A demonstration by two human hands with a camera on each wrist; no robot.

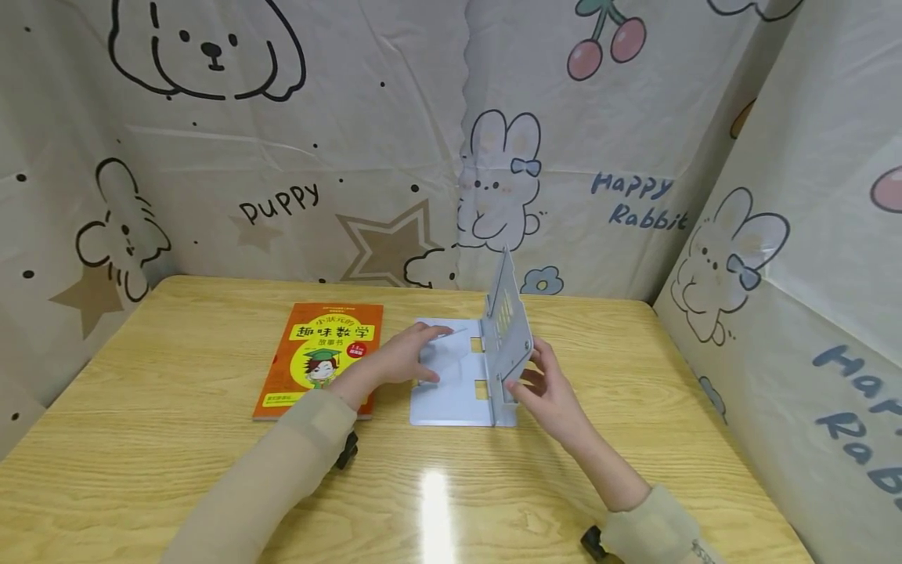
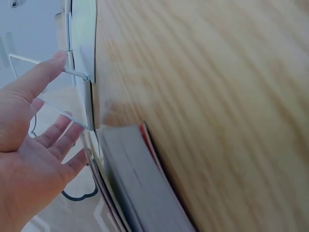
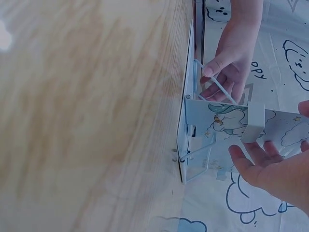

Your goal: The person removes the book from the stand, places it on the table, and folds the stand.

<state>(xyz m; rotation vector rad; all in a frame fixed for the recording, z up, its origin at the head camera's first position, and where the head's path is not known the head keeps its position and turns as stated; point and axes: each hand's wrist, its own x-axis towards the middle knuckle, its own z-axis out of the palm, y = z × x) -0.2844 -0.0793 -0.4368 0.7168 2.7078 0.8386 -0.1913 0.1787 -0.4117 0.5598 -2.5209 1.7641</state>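
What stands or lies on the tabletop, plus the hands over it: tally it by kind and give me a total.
Orange book: 1
Pale stand: 1
Left hand and right hand: 2
Total: 4

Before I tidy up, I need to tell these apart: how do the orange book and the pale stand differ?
The orange book lies flat, closed; the pale stand has one panel raised above its base. The book's cover is mostly orange and yellow, the stand whitish. The stand has cut-out slots; the book's cover shows none. Both rest on the wooden table.
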